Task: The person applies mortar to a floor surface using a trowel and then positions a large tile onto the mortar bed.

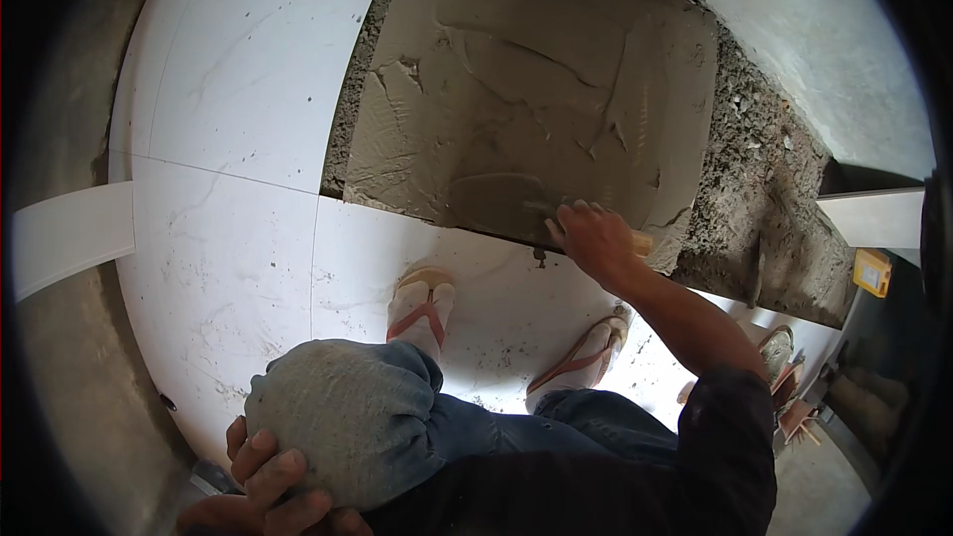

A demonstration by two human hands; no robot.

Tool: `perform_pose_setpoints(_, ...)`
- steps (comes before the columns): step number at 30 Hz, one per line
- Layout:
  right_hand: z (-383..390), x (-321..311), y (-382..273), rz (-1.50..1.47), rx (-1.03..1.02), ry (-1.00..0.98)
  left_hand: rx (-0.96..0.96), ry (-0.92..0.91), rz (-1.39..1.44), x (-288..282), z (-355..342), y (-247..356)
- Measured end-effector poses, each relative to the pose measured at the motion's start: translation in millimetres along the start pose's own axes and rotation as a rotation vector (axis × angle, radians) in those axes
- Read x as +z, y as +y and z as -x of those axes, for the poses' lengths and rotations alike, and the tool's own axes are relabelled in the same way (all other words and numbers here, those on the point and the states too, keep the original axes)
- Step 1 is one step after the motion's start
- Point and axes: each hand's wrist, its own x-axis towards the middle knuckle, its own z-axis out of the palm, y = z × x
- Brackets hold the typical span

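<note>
My right hand (598, 246) is closed around the wooden handle of a trowel (643, 242). It is at the near edge of a large slab coated with wet grey mortar (536, 69). The trowel's blade seems to lie flat on the mortar to the left of the hand, smeared the same grey, so its outline is hard to make out. Ridges and swirl marks run across the coat. My left hand (273, 476) rests on my bent left knee (333, 417), fingers apart, holding nothing.
White marbled tiles (228, 69) spread to the left and under my sandalled feet. Rough mortar bed (759, 159) borders the slab at right, beside a pale wall (794, 20). A yellow object (872, 272) and assorted tools (792, 392) are at the far right.
</note>
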Motion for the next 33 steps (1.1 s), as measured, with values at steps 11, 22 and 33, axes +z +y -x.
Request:
perform_pose_setpoints(11,17,-30,91,-0.073,0.598,-0.102,0.045,-0.451,0.108,-17,-28,-10)
perform_pose_setpoints(22,42,-9,120,-0.141,0.805,0.005,-0.084,-0.561,0.11,-12,-45,-13)
perform_pose_setpoints(33,-164,-65,115,-1.272,1.073,0.189,-0.164,-0.439,0.204,14,-57,-34)
